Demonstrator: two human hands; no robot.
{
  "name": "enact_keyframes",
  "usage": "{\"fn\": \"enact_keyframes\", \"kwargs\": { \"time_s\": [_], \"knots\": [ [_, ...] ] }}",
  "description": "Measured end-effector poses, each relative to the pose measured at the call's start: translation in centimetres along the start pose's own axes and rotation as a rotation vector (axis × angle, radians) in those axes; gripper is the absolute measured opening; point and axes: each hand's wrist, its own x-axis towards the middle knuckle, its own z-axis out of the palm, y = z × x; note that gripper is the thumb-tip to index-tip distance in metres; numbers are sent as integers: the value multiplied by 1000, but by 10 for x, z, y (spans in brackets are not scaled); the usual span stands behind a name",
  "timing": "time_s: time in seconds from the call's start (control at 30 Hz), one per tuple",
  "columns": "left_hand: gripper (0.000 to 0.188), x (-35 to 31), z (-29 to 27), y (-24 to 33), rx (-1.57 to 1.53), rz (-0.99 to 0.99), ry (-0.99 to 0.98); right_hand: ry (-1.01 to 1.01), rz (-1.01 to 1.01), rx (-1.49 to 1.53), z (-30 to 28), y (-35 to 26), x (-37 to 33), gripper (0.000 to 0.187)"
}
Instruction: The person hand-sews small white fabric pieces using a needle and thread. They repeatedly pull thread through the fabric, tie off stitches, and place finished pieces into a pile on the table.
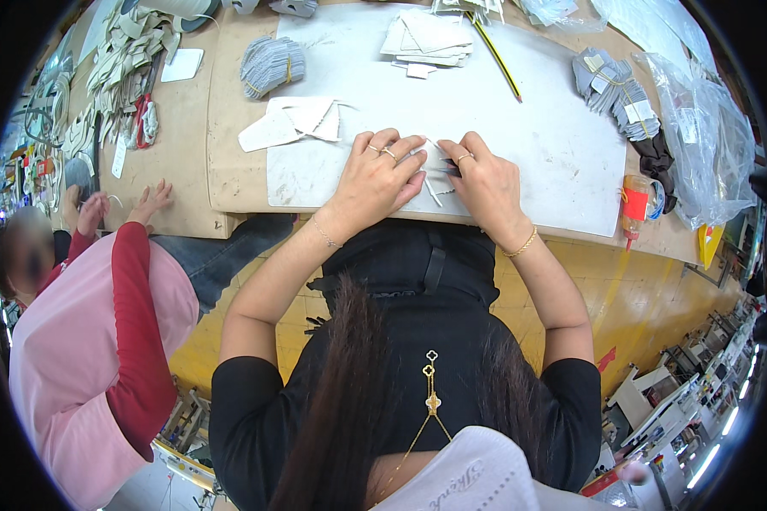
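Note:
Near the front edge of the white work sheet (545, 170), both my hands meet over a small white piece with a narrow strip (435, 193). My left hand (385, 170) has its fingers curled onto this piece, thumb and forefinger pinching its left side. Opposite it, my right hand (491, 180) is closed, with a small dark grey thing (452, 167) at its fingertips, too covered to name. Left of my hands lie cut white pieces (294, 122). Farther back is a stack of white pieces (426, 38), with a yellow-and-black pencil (494, 58) beside it.
Grey bundles of pieces (271, 66) (615, 89) lie at the back left and right. On the right are a bottle with a red band (634, 204) and clear plastic bags (699, 128). A co-worker in pink and red (102, 324) works at the left, near piled strips (132, 60).

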Motion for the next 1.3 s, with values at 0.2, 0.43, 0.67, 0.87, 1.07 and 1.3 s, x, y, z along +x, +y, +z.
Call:
{"fn": "enact_keyframes", "kwargs": {
  "time_s": [0.2, 0.43, 0.67, 0.87, 1.07, 1.3],
  "knots": [
    [29, -1, 2, -1, -9, -13, 20, 93, -105, -78, 4, 6, -3, 30],
    [30, 0, 2, -1, 1, -17, 7, 146, -217, -119, 5, 11, -3, 36],
    [36, 2, 2, 0, -5, -34, -2, 117, -262, -148, 7, 13, -5, 28],
    [43, 3, -4, 4, 97, -46, -89, -45, -128, -90, -4, 6, -7, 33],
    [43, -4, -11, -1, 171, -83, -62, -223, 423, 471, -32, 9, -15, 35],
    [41, -3, 1, 8, 159, -112, 4, -233, 228, 296, -34, 26, -7, 23]
  ]
}}
